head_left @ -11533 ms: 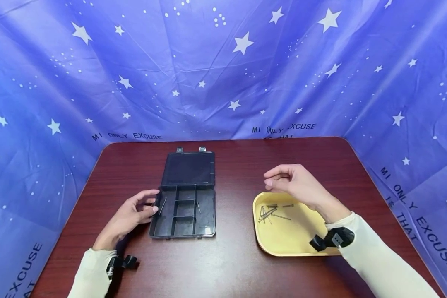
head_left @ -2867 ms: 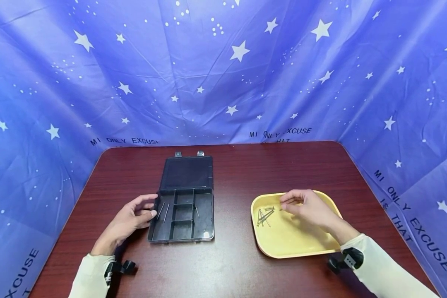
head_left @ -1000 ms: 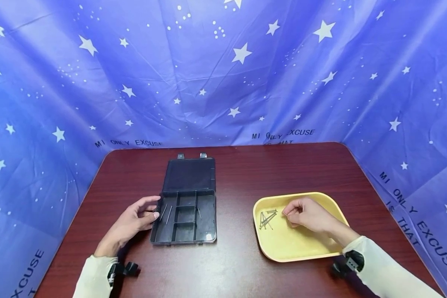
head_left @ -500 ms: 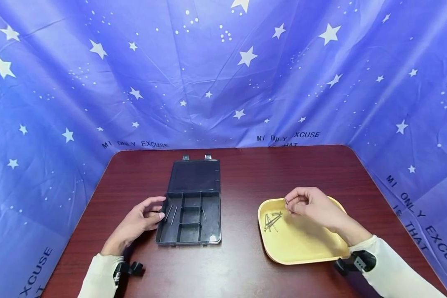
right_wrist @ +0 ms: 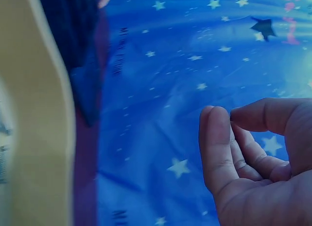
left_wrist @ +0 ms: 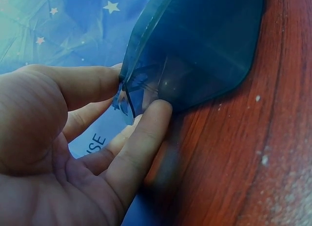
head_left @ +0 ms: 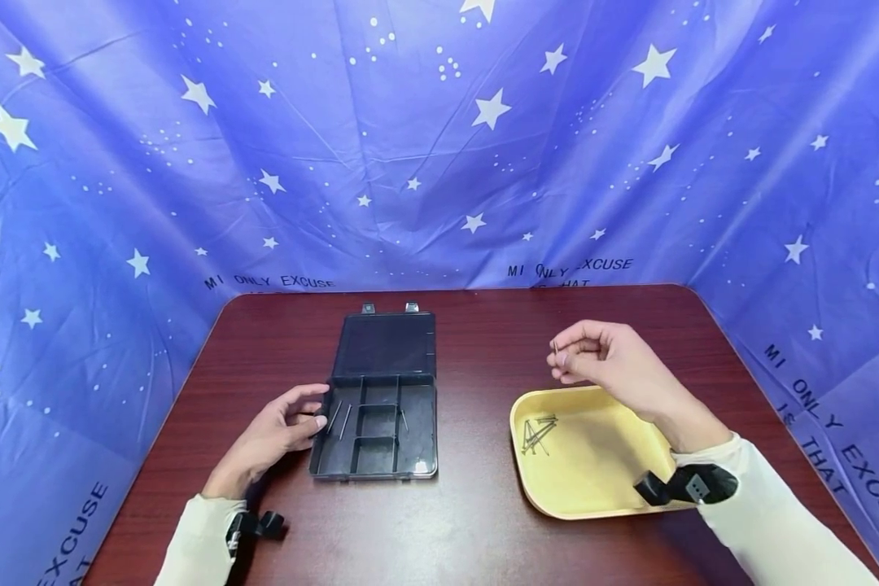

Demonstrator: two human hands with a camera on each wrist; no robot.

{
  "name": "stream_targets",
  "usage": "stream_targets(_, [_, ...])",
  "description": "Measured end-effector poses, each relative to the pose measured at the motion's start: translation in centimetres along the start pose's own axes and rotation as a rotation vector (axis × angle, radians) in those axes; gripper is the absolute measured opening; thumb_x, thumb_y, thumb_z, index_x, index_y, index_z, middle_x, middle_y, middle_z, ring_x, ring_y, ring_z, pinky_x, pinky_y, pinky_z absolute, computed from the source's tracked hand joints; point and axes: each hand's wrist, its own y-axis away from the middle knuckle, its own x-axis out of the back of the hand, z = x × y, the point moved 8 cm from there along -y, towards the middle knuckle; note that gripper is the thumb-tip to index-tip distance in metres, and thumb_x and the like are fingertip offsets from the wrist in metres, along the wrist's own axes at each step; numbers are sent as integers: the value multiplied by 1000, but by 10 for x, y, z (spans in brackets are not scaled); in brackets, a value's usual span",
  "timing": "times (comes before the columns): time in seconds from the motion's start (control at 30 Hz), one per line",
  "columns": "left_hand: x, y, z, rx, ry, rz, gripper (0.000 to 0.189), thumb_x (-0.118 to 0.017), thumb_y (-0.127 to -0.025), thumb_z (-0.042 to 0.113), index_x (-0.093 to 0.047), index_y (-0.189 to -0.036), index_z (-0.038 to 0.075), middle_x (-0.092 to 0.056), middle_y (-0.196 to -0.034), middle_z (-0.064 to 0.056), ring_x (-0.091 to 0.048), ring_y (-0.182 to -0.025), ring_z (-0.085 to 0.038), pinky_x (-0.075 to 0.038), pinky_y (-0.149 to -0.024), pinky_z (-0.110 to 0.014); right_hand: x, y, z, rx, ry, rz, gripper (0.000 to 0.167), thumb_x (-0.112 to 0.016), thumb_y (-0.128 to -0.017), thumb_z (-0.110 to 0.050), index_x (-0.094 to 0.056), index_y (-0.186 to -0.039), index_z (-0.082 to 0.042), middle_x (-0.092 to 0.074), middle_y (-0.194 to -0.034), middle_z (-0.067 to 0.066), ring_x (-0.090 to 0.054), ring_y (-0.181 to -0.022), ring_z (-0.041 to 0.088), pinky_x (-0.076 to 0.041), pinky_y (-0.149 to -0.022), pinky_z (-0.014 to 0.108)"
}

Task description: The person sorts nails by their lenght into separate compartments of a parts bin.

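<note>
Black compartment box sits on the dark red table, lid folded back. Left hand holds the box's left edge, thumb and fingers curled in on it, wall in the narrow gap between them. Two nails lie in the long left compartment, one more nail in the right compartment near the divider. Right hand is raised over the far rim of the yellow tray, thumb and index tips pinched on a thin held nail, mostly hidden. Loose nail pile lies at the tray's left end
</note>
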Motion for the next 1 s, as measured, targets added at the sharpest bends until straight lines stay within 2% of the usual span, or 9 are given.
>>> stream_targets(0.27, [-1, 1, 2, -4, 1, 0, 62, -75, -98, 10, -48, -155, 11, -51, -139, -29, -67, -100, -14, -62, -79, -35, -2, -13, -46, 131, -112, 36, 9, -67, -101, 2, -71, -107, -4, -81, -94, 4, -78, -83, 14, -64, -76, 32])
stream_targets(0.47, [-1, 1, 1, 3, 1, -1, 62, -75, -98, 10, -49, -155, 12, -51, -139, -29, -67, -100, -15, -62, -79, -35, -4, -17, -72, 213, -172, 62, 8, -69, -99, 3, -71, -106, -2, -81, -94, 7, -79, -82, 17, -64, -75, 34])
stream_targets(0.67, [-1, 1, 1, 5, 3, 2, 62, -75, -98, 11, -49, -155, 12, -51, -140, -29, -67, -101, -15, -62, -78, -35, -6, -17, -81, 244, -229, 54, 10, -68, -98, 6, -71, -105, -1, -81, -94, 7, -80, -84, 18, -64, -77, 35])
stream_targets(0.83, [-1, 0, 2, 3, -3, 1, 62, -75, -98, 12, -49, -155, 12, -51, -140, -29, -67, -102, -15, -62, -79, -35, -6, -17, -83, 255, -252, 55, 9, -67, -98, 9, -70, -106, 4, -81, -93, 7, -80, -83, 18, -64, -77, 34])
stream_targets(1.0, [-1, 0, 1, 4, -1, 3, 62, -75, -99, 11, -48, -155, 12, -52, -140, -29, -67, -102, -16, -62, -80, -36, -7, -17, -83, 262, -256, 45, 12, -67, -98, 9, -71, -105, 1, -81, -94, 7, -80, -84, 18, -64, -77, 34])
